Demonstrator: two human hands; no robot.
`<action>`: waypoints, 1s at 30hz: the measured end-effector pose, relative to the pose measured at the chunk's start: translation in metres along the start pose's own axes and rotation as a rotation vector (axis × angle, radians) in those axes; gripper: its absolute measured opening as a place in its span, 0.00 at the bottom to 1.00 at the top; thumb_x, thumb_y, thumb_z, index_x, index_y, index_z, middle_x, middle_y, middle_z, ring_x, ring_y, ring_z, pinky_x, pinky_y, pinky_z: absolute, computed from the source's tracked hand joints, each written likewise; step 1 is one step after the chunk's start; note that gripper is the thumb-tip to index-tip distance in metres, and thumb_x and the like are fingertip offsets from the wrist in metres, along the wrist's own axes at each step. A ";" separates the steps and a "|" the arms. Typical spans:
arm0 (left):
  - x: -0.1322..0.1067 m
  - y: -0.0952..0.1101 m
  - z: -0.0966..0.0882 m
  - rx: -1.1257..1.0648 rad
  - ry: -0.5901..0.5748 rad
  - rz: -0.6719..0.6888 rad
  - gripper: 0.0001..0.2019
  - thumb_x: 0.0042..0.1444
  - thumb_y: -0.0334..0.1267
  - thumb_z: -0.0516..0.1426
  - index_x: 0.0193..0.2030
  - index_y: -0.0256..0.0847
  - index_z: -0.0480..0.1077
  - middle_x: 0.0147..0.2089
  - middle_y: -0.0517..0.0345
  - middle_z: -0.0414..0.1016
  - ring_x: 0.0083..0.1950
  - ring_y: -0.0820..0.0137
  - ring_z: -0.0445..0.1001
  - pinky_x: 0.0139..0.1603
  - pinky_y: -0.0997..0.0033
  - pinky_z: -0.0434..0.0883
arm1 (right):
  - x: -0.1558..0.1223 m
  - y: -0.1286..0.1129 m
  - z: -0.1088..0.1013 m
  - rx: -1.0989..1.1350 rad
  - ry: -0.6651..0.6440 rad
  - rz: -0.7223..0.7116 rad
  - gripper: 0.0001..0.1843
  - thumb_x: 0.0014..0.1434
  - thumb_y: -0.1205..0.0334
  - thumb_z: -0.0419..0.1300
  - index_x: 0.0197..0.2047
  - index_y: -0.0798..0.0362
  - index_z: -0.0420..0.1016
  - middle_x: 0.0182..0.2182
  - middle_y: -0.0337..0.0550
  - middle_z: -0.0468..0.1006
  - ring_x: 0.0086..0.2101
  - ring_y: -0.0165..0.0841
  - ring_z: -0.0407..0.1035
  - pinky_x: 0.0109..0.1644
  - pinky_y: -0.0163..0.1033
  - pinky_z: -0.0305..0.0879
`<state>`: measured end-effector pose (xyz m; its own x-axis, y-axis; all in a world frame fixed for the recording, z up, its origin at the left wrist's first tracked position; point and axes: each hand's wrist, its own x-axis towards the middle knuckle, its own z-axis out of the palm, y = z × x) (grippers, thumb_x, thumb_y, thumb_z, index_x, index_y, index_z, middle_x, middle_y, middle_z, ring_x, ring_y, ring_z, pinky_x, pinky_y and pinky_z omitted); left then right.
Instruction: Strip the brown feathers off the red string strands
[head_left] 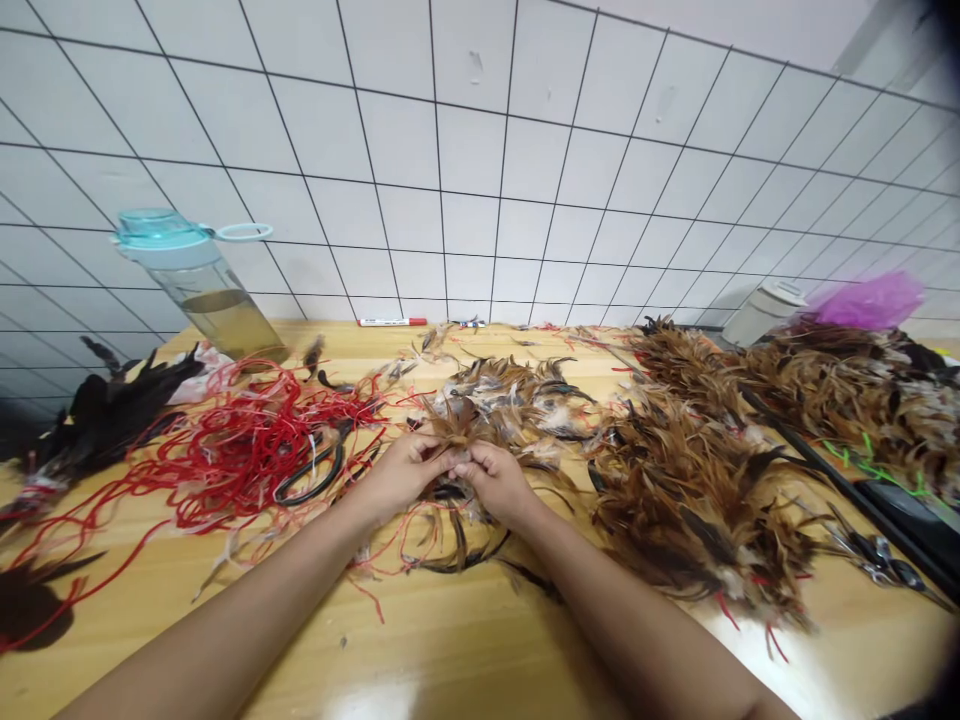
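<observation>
A small bunch of brown feathers [455, 420] fans upward between my two hands at the middle of the table. My left hand [401, 470] pinches its lower end from the left. From the other side, my right hand [495, 480] closes its thumb and fingers on the same end; the fingertips of both hands meet there. Just behind lies a loose heap of brown and grey feathers [517, 385]. Dark feathers and red string ends [379, 570] are scattered under my wrists. A tangle of red string [240, 440] spreads to the left of my left hand.
Feather bundles [690, 490] cover the right side, with scissors [881, 560] near the right edge. A black feather bunch [112, 410] and a water bottle [232, 310] stand out at left. A marker [391, 322] lies by the tiled wall. A light cup [765, 310] is at back right.
</observation>
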<state>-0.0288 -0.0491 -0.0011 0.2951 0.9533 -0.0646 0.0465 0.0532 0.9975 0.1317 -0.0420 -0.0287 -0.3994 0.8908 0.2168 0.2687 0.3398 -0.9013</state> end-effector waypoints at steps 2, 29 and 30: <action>0.000 -0.001 0.000 0.001 0.008 0.001 0.15 0.46 0.46 0.65 0.27 0.34 0.74 0.26 0.57 0.74 0.31 0.72 0.69 0.37 0.74 0.67 | 0.000 0.000 0.000 0.013 0.001 -0.001 0.09 0.57 0.68 0.57 0.26 0.52 0.75 0.27 0.39 0.75 0.33 0.31 0.69 0.41 0.35 0.65; -0.004 0.005 0.002 -0.133 0.082 -0.113 0.16 0.37 0.42 0.70 0.33 0.36 0.78 0.30 0.56 0.79 0.31 0.70 0.72 0.36 0.73 0.70 | 0.000 -0.008 0.004 0.026 0.036 0.110 0.04 0.55 0.65 0.60 0.29 0.52 0.73 0.28 0.36 0.74 0.32 0.30 0.68 0.40 0.33 0.63; -0.004 0.005 0.003 -0.149 0.085 -0.117 0.16 0.37 0.42 0.70 0.33 0.36 0.78 0.31 0.56 0.79 0.32 0.70 0.73 0.37 0.72 0.71 | 0.000 -0.008 0.004 0.049 0.033 0.114 0.04 0.55 0.65 0.60 0.29 0.53 0.74 0.28 0.36 0.74 0.32 0.30 0.68 0.39 0.33 0.63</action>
<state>-0.0272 -0.0539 0.0040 0.2140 0.9593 -0.1841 -0.0680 0.2026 0.9769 0.1259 -0.0465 -0.0229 -0.3394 0.9326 0.1230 0.2675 0.2210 -0.9379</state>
